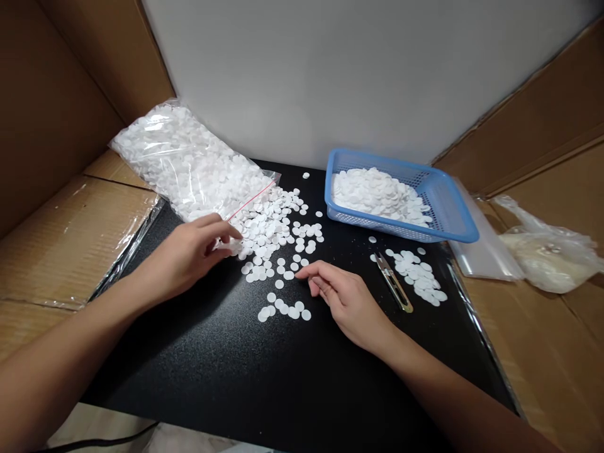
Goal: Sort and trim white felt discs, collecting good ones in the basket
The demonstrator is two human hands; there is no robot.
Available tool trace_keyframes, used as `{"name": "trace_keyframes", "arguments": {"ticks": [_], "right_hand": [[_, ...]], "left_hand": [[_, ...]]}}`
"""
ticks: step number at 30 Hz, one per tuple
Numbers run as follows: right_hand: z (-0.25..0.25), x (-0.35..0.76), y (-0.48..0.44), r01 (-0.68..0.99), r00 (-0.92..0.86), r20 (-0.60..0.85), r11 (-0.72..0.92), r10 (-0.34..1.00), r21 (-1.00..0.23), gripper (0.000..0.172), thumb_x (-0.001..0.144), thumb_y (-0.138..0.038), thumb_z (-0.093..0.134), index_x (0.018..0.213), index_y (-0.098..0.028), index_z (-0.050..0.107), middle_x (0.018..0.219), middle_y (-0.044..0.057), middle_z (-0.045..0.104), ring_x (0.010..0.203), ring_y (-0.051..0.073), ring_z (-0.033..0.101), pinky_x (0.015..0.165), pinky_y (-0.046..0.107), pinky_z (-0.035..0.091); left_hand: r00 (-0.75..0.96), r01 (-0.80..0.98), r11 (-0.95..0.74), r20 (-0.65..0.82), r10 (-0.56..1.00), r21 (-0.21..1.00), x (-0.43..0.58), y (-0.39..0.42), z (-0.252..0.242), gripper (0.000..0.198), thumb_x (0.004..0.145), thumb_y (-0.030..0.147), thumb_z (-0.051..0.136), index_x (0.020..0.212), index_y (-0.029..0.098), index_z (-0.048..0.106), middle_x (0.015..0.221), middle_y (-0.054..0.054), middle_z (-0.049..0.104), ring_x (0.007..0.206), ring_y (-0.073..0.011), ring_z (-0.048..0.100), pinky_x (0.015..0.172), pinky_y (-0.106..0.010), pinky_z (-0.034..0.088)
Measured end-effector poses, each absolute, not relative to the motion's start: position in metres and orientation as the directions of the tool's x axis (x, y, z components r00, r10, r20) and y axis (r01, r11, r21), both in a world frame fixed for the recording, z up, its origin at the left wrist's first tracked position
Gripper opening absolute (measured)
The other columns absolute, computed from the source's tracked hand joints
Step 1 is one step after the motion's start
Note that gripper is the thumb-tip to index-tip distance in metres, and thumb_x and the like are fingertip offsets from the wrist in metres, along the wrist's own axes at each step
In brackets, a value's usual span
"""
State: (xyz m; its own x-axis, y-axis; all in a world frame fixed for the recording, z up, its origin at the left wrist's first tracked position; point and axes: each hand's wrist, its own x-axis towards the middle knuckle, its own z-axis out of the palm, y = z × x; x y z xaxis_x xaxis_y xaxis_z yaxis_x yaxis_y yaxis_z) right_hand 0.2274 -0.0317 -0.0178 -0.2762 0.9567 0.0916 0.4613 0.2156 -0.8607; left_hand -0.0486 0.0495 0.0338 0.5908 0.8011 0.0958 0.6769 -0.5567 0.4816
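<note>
My left hand (pixel 195 251) is at the mouth of a clear zip bag (pixel 189 160) full of small white discs. Its fingers are bent, thumb and forefinger apart, at the edge of the spilled white discs (pixel 264 226). Across from it, my right hand (pixel 346 299) has its forefinger stretched out at a disc (pixel 289 275) near the scattered ones; the other fingers curl loosely, and I see nothing held. A short row of discs (pixel 283 308) lies nearer me, between the hands.
A blue plastic basket (pixel 401 226) holding many white discs stands at the back right. In front of it lie thread snips (pixel 394 283) and another group of discs (pixel 419 277). Cardboard walls (pixel 528 145) flank the black table (pixel 212 358). A knotted plastic bag (pixel 550 255) sits at far right.
</note>
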Motion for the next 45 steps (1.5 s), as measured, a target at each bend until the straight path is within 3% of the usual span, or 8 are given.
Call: {"name": "trace_keyframes", "arguments": {"ticks": [4, 8, 17, 21, 24, 29, 33, 45], "right_hand": [[-0.023, 0.223, -0.03, 0.435, -0.254, 0.154, 0.255, 0.955, -0.864, 0.035, 0.09, -0.004, 0.034, 0.097, -0.02, 0.065, 0.078, 0.002, 0.057, 0.07, 0.015, 0.057, 0.062, 0.026, 0.044], [-0.024, 0.217, -0.029, 0.454, -0.231, 0.195, 0.283, 0.953, -0.845, 0.024, 0.098, -0.013, 0.043, 0.097, -0.02, 0.066, 0.083, 0.002, 0.06, 0.074, 0.016, 0.059, 0.068, 0.027, 0.047], [-0.032, 0.204, -0.027, 0.636, -0.354, 0.232, 0.415, 0.906, -0.651, 0.019, 0.098, -0.021, 0.058, 0.109, -0.022, 0.073, 0.084, 0.002, 0.058, 0.071, 0.015, 0.059, 0.064, 0.026, 0.046], [-0.027, 0.203, -0.024, 0.645, -0.344, 0.193, 0.38, 0.919, -0.662, 0.009, 0.095, -0.02, 0.062, 0.095, -0.022, 0.071, 0.082, -0.001, 0.058, 0.065, 0.012, 0.055, 0.059, 0.024, 0.043], [-0.023, 0.208, -0.023, 0.612, -0.35, 0.16, 0.354, 0.923, -0.707, 0.008, 0.09, -0.015, 0.066, 0.085, -0.021, 0.067, 0.079, -0.002, 0.057, 0.062, 0.011, 0.052, 0.057, 0.023, 0.041], [-0.018, 0.221, -0.023, 0.513, -0.502, 0.114, 0.401, 0.857, -0.759, 0.012, 0.092, -0.013, 0.064, 0.086, -0.022, 0.07, 0.08, -0.001, 0.059, 0.073, 0.013, 0.059, 0.065, 0.023, 0.044], [-0.016, 0.224, -0.021, 0.512, -0.401, 0.124, 0.335, 0.908, -0.791, 0.012, 0.094, -0.019, 0.061, 0.085, -0.021, 0.069, 0.074, -0.001, 0.058, 0.065, 0.014, 0.055, 0.061, 0.025, 0.043], [-0.031, 0.217, -0.019, 0.635, -0.28, 0.232, 0.361, 0.931, -0.683, 0.014, 0.094, -0.02, 0.061, 0.103, -0.02, 0.072, 0.071, -0.002, 0.05, 0.059, 0.013, 0.05, 0.056, 0.025, 0.04]], "left_hand": [[0.757, 0.564, -0.545, -0.124, 0.642, 0.62, -0.026, 0.024, 0.026, 0.014, 0.095, 0.029, 0.063, 0.085, 0.018, 0.066, 0.085, -0.001, 0.063, 0.072, -0.0147, 0.059, 0.065, -0.024, 0.042], [0.754, 0.611, -0.541, -0.217, 0.62, 0.578, -0.013, 0.006, 0.016, 0.016, 0.09, 0.029, 0.072, 0.086, 0.018, 0.063, 0.086, -0.001, 0.061, 0.071, -0.016, 0.057, 0.062, -0.025, 0.038], [0.78, 0.509, -0.536, -0.098, 0.618, 0.673, -0.013, 0.008, 0.012, 0.011, 0.092, 0.016, 0.067, 0.082, 0.018, 0.061, 0.081, 0.001, 0.06, 0.073, -0.0148, 0.055, 0.065, -0.023, 0.039], [0.839, 0.413, -0.752, 0.106, 0.533, 0.514, -0.016, 0.011, 0.011, 0.014, 0.095, 0.014, 0.06, 0.082, 0.017, 0.063, 0.081, -0.001, 0.059, 0.076, -0.0169, 0.054, 0.069, -0.026, 0.04], [0.902, 0.35, -0.785, 0.043, 0.43, 0.511, -0.021, 0.017, 0.01, 0.016, 0.095, 0.013, 0.061, 0.082, 0.018, 0.067, 0.078, -0.001, 0.06, 0.077, -0.017, 0.057, 0.071, -0.026, 0.041], [0.86, 0.395, -0.632, -0.027, 0.509, 0.667, -0.03, 0.032, 0.014, 0.016, 0.095, 0.01, 0.058, 0.085, 0.018, 0.068, 0.084, -0.001, 0.064, 0.077, -0.0137, 0.063, 0.07, -0.022, 0.045], [0.862, 0.396, -0.573, -0.076, 0.501, 0.717, -0.032, 0.036, 0.018, 0.016, 0.095, 0.01, 0.059, 0.085, 0.018, 0.069, 0.083, -0.001, 0.066, 0.076, -0.0133, 0.064, 0.069, -0.021, 0.045], [0.814, 0.503, -0.642, -0.067, 0.577, 0.578, -0.014, 0.01, 0.004, 0.017, 0.091, 0.025, 0.071, 0.106, 0.015, 0.068, 0.093, -0.005, 0.066, 0.081, -0.0204, 0.066, 0.071, -0.027, 0.047]]}}
